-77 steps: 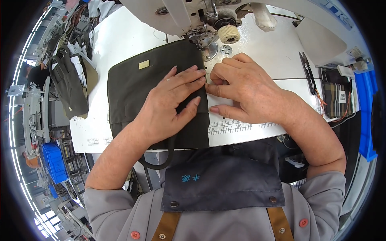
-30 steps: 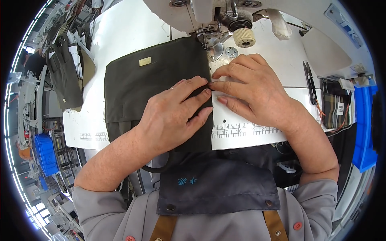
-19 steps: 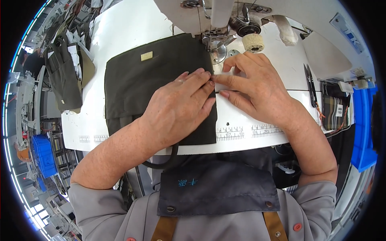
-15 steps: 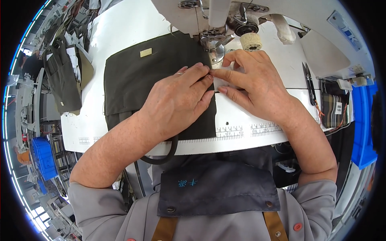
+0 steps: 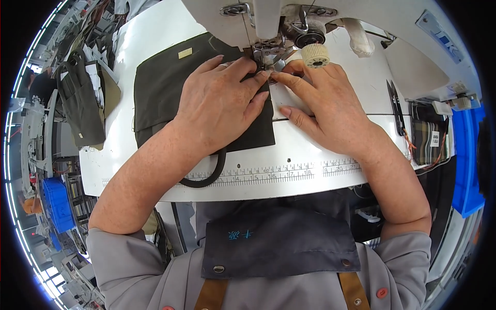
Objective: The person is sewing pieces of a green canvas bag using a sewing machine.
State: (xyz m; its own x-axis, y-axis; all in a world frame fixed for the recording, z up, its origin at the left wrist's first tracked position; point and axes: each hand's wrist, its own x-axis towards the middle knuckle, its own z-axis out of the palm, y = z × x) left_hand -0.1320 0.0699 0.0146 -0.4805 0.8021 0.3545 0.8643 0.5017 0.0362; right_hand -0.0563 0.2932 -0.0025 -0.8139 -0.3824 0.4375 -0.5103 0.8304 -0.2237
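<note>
A dark olive fabric bag piece point(image 5: 160, 88) lies on the white sewing table, with a small pale label point(image 5: 185, 52) near its far edge. Its right edge runs up to the presser foot point(image 5: 262, 58) of the sewing machine. My left hand point(image 5: 217, 103) rests on it, palm down with fingers apart, fingertips close to the foot. My right hand point(image 5: 330, 103) is at that same edge, its index fingertip touching the cloth beside the foot and its thumb held apart; its other fingers are partly hidden. From beneath my left forearm a dark looped handle point(image 5: 219, 168) curves toward the table's front.
A ruler strip point(image 5: 274, 175) runs along the near table edge. Black thread snips point(image 5: 397, 108) lie at right, near folded plaid cloth point(image 5: 428, 129). More olive bag pieces point(image 5: 80, 103) are piled at left. The machine head point(image 5: 361, 13) overhangs the far side.
The olive bag piece has slid away from me, along the presser foot, baring more of the ruler. My left hand moved forward with it. My right hand stayed nearly in place.
</note>
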